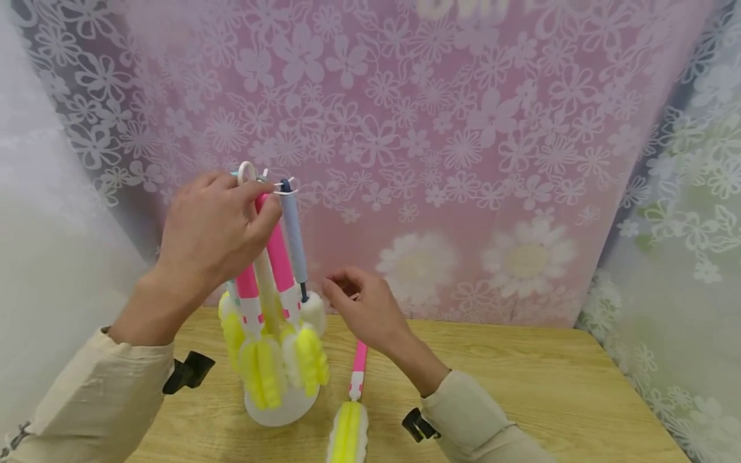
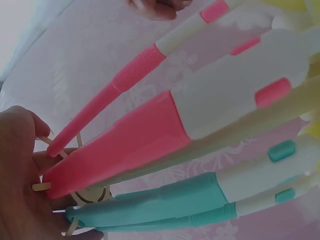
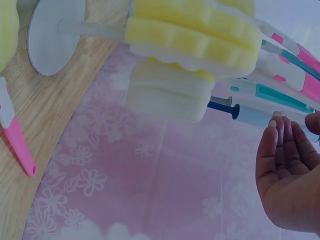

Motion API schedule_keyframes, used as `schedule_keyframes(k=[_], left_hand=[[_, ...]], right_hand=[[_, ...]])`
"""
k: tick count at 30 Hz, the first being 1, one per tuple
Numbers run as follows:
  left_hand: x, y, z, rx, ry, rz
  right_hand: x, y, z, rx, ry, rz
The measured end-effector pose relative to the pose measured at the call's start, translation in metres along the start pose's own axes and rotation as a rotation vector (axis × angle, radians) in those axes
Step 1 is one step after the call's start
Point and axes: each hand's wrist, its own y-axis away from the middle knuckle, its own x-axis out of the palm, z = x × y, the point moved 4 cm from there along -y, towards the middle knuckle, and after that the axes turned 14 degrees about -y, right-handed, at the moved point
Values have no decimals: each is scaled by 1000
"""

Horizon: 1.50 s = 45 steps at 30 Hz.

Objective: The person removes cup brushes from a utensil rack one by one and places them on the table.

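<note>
My left hand (image 1: 217, 222) curls over the top of a white brush stand (image 1: 278, 411), holding it by its hooks. Several sponge bottle brushes hang there with heads down. A pink-handled brush (image 2: 120, 145) and a teal-handled brush (image 2: 150, 205) hang right beside the left fingers. Next to them hangs a brush with a light blue handle (image 1: 294, 235) and a white sponge head (image 3: 167, 92). To the right of the stand, my right hand (image 1: 370, 308) is raised, holding nothing, its fingers loosely bent near the blue handle in the right wrist view.
Another pink-handled brush (image 1: 348, 431) with a yellow and white sponge lies on the wooden table (image 1: 492, 386), right of the stand's round base. A pink flowered curtain (image 1: 463, 161) hangs behind the table, and pale flowered sheets flank it.
</note>
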Motion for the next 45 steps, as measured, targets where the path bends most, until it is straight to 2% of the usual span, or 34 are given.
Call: schedule_keyframes(k=[9, 14, 18, 23, 27, 31, 36, 41, 45], left_hand=[[-1, -2, 0, 3, 24, 17], [-5, 0, 5, 13, 75, 42], [-8, 3, 9, 11, 73, 53], [-10, 4, 11, 28, 68, 33], [-10, 1, 10, 43, 78, -16], [-9, -1, 10, 14, 92, -54], [-5, -1, 10, -48, 121, -102], [0, 0, 9, -101, 212, -107], [3, 1, 8, -108, 270, -111]], right_hand=[[-1, -4, -6, -14, -20, -9], [-2, -7, -7, -8, -35, -11], [-1, -8, -6, -5, -41, -6], [0, -9, -5, 1, -45, -6], [4, -15, 1, -10, -45, -6], [9, -21, 7, -17, -61, 6], [14, -27, 8, 29, -60, 36], [22, -35, 5, 31, -89, 69], [31, -38, 1, 15, -101, 49]])
